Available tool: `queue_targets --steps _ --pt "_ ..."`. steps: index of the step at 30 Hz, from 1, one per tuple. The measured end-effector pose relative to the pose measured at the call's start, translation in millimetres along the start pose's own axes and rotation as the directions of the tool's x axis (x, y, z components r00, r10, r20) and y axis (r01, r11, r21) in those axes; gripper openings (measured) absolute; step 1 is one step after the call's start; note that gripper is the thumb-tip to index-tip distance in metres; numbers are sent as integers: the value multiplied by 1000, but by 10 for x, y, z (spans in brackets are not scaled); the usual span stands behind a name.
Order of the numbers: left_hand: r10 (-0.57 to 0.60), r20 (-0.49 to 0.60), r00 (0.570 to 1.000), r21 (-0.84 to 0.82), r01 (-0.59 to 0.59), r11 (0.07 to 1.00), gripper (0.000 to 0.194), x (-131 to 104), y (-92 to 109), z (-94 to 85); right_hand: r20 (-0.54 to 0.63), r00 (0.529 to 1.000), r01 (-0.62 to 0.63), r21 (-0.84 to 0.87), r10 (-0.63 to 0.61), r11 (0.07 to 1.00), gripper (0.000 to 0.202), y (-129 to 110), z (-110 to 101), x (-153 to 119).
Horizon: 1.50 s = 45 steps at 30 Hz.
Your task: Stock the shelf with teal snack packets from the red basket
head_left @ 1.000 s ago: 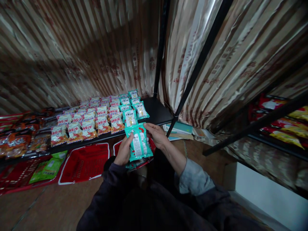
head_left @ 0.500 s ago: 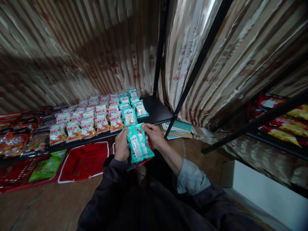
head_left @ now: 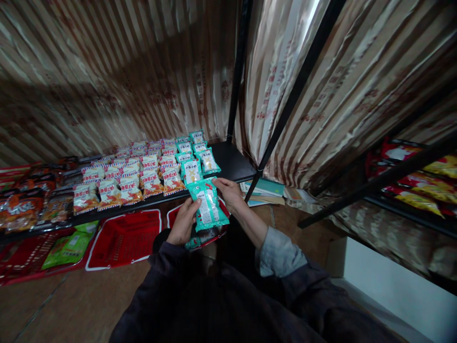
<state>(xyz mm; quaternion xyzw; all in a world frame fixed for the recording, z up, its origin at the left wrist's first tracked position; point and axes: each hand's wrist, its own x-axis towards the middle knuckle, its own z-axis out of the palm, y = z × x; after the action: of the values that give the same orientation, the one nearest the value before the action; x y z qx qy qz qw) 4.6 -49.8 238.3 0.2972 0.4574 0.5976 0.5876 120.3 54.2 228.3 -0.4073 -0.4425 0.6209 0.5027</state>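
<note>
A teal snack bag [head_left: 210,206], its printed back facing up, is held between my two hands. My left hand [head_left: 183,220] pinches its left edge with the thumb on top. My right hand [head_left: 229,193] grips its upper right corner. Just beyond it, similar teal bags [head_left: 192,170] stand in two columns on the black shelf [head_left: 232,161], fronts showing. Beneath my hands is a red basket [head_left: 173,215], mostly hidden, with another teal package [head_left: 194,243] in it.
White-and-orange snack bags [head_left: 130,189] and dark orange bags [head_left: 24,209] fill the shelf's left. A red basket [head_left: 124,238] and a green package [head_left: 67,248] lie below. Black posts [head_left: 285,112] rise at the right, near books [head_left: 266,187] and a white box [head_left: 396,286].
The teal bag has tilted and shifted slightly to the right and up. My left hand has slid lower along its edge, and the teal package in the basket below now shows.
</note>
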Motion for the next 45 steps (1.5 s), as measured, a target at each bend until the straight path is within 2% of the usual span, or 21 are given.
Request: queue_targets --steps 3,8,11,14,16,19,21,26,30,38,42,45 --pt "-21 53 998 -37 23 999 44 7 -93 -7 -21 1000 -19 61 20 998 33 12 13 54" --pt "-19 16 1000 -61 20 998 44 3 -96 14 -36 998 -46 62 48 997 35 7 36 59" --pt "18 -27 999 -90 -20 996 45 39 -60 1 71 996 -63 45 60 997 37 -42 32 -39" --pt "50 -97 994 -113 -61 992 46 96 -7 -14 211 972 -102 -24 105 994 39 -86 16 -177" --pt "63 -134 989 -122 -80 989 46 127 29 -16 258 961 -81 -82 100 993 40 -92 0 -254" --pt "79 -167 983 -138 -103 985 47 151 62 -8 271 960 -32 -165 76 986 43 -71 -29 -324" --pt "90 -193 977 -148 -120 982 49 158 66 -1 271 958 -44 -193 97 980 45 -48 -45 -349" --pt "97 -250 963 -145 -136 980 46 202 31 -2 299 945 -107 -107 135 988 45 20 -55 -386" --pt "80 -277 957 -165 -129 978 42 241 -3 -19 282 954 -84 -75 102 994 44 83 -49 -406" --pt "86 -208 974 -96 -108 990 32 118 84 8 231 972 -31 -70 46 997 45 189 -71 -387" --pt "60 -113 992 -102 -71 992 31 98 31 -34 199 979 -22 -65 34 998 46 193 -91 -356" --pt "64 -88 994 -98 -73 993 32 115 -36 -56 218 976 35 -168 2 985 45 218 -118 -324"
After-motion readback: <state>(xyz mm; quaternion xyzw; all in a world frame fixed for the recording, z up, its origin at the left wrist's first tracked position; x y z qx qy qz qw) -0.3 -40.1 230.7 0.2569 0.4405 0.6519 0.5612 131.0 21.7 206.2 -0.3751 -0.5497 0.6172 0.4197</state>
